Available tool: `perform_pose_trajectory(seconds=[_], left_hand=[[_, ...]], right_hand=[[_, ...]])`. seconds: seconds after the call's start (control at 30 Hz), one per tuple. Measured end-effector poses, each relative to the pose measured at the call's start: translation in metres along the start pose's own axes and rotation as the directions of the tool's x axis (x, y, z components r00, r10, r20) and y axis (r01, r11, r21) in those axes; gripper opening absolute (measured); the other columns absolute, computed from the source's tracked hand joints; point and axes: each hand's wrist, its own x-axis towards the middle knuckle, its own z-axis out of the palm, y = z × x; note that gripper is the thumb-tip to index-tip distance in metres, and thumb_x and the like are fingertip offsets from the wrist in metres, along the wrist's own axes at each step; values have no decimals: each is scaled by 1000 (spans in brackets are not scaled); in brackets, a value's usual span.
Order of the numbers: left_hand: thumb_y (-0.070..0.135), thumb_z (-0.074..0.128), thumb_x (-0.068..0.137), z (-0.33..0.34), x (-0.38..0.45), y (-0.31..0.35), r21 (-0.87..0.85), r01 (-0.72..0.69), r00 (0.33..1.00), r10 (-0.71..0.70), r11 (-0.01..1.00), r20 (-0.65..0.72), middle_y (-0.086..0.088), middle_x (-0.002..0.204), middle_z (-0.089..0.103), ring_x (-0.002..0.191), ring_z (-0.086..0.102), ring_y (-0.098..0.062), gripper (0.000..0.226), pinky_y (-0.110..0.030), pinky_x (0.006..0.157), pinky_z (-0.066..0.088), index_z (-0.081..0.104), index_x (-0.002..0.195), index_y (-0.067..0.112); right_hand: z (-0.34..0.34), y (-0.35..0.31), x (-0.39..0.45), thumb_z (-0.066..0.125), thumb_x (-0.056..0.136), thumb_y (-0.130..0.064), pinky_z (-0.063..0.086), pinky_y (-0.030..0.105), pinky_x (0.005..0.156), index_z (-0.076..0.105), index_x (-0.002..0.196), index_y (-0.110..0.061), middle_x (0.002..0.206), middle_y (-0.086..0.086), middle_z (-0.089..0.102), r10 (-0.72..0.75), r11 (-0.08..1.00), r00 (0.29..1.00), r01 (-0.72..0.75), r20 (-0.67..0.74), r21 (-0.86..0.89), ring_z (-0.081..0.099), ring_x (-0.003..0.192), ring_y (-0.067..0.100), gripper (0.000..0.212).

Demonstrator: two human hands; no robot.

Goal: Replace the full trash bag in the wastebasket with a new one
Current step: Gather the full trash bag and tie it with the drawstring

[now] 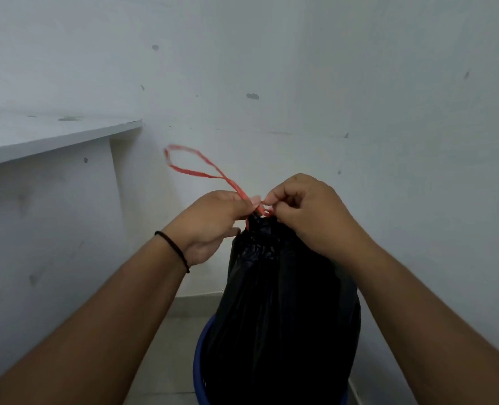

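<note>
red drawstring sat pinched by both hands, left hand and right hand, atop the black bag standing in the blue wastebasket; knotting likely needed steady, even pulls close to the neck.

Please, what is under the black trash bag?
Under the black trash bag only the blue wastebasket rim shows, around its lower part. The bag covers the basket's inside and bottom, so nothing more can be seen there.
</note>
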Motion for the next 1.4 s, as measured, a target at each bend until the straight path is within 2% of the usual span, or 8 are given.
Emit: perform_pose_trajectory(seconds=[0.3,0.43,0.6,0.77,0.83,1.03,1.23,1.4], left_hand=[[20,58,90,1,-1,3,-87,16,998,-21,996,-55,-4,81,67,78,59,-12,23,-37,90,41,61,70,10],[28,59,90,5,-1,4,112,-69,981,87,991,-172,-9,91,71,83,62,-7,26,-13,70,47,68,75,8],[27,60,90,13,0,4,200,-151,952,197,968,-234,0,78,71,65,63,1,27,2,52,40,72,77,6],[30,58,91,11,3,2,188,-133,949,179,973,-259,6,81,69,78,61,0,25,2,54,39,70,74,17],[28,58,91,10,4,2,160,-131,950,170,978,-263,8,78,69,73,61,3,24,5,51,37,68,72,16],[26,58,91,6,6,-2,66,-130,951,144,989,-275,7,72,68,61,60,10,24,4,57,40,70,75,12],[25,56,93,2,6,-19,99,-144,875,173,985,-452,4,70,66,56,60,8,26,-10,69,42,66,70,17],[25,47,97,18,5,-16,-73,-210,883,157,975,-442,-3,80,70,77,68,-13,30,-25,75,54,63,74,14]], right_hand=[[19,-1,-12,68,82,-25,39,4,64,70,83,-11,97,-4,48,-111,991,990,104,-86,-89,52,75,5,14],[15,-3,-8,64,86,-23,34,-1,64,67,81,-8,94,-6,48,-29,997,993,20,-117,-78,48,74,-2,16],[-14,-17,3,61,83,-22,42,25,62,63,65,-7,67,8,59,304,910,933,-344,191,231,52,61,15,24],[-43,-18,8,59,90,-26,48,30,81,60,73,-14,67,0,60,299,843,914,-388,274,374,57,71,15,21],[-53,-18,6,56,92,-30,51,36,67,52,68,-14,50,-3,46,291,775,892,-432,347,460,48,51,16,29],[-78,-10,-15,57,85,-52,32,20,42,68,67,-19,39,0,39,170,965,978,-141,119,-220,33,37,11,39],[-85,39,-63,57,87,-45,36,26,53,69,66,-25,59,1,61,253,888,957,-173,139,-427,46,51,12,32],[-76,46,-60,50,93,-41,32,28,52,68,75,-20,61,5,57,287,880,952,-220,102,-422,43,53,16,33]])
